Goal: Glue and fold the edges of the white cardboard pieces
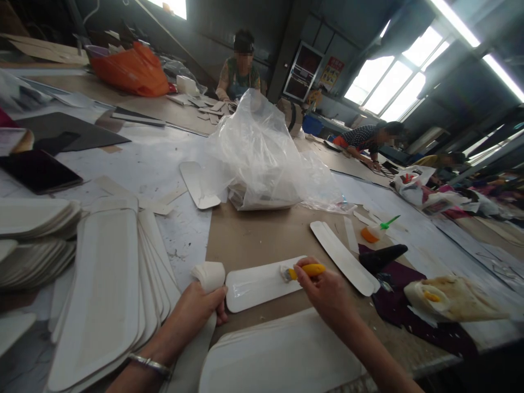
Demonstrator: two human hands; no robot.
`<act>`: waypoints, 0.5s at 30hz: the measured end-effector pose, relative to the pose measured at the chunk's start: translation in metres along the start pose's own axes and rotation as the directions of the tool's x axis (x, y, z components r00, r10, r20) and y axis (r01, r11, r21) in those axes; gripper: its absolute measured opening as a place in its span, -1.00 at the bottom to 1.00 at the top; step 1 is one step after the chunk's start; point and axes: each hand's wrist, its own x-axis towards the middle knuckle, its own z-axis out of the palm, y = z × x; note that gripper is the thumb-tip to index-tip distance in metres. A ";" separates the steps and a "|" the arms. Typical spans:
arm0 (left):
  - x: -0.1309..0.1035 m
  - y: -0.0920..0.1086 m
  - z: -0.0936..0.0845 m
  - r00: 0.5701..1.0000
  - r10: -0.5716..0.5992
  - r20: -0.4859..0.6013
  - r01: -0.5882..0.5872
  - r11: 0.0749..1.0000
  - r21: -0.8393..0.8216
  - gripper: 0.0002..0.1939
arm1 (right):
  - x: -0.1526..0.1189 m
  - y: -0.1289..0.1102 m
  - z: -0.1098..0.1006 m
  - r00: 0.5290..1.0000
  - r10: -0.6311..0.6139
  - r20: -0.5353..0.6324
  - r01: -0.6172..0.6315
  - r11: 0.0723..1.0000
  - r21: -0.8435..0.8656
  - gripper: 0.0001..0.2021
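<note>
Atop white round-cornered oblong panel (256, 289): yellow-handled brush (314, 269), R hand (327, 292) clamped on it. Just off panel's L end: L hand (200, 308) gripping curled white strip (210, 275). Judged brushing step; next stroke calls for steady panel.

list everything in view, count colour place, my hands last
Brown sheet: one, brown, centre
Single panel: one, white, on the brown sheet
Narrow panels: at least two, white, right
Stacked panels: many, white, left and front
Curled piece: one, white, beside the single panel
Brush: one, yellow, over the single panel
Large plastic bag: one, translucent, centre back
Orange bundle: one, orange, back left
Cup: one, orange, right
Cloth: one, dark purple, right
Dark slab: one, black, far left
Co-workers: at least three, mixed colours, background
Far clutter: uncounted, mixed, right
Left hand: one, holding the curled piece
Right hand: one, holding the brush
</note>
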 end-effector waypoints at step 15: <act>0.000 0.004 0.002 1.000 -0.009 -0.004 0.009 1.000 0.013 -0.59 | 0.004 0.030 -0.014 0.986 0.101 -0.131 -0.113 0.990 -0.083 -0.66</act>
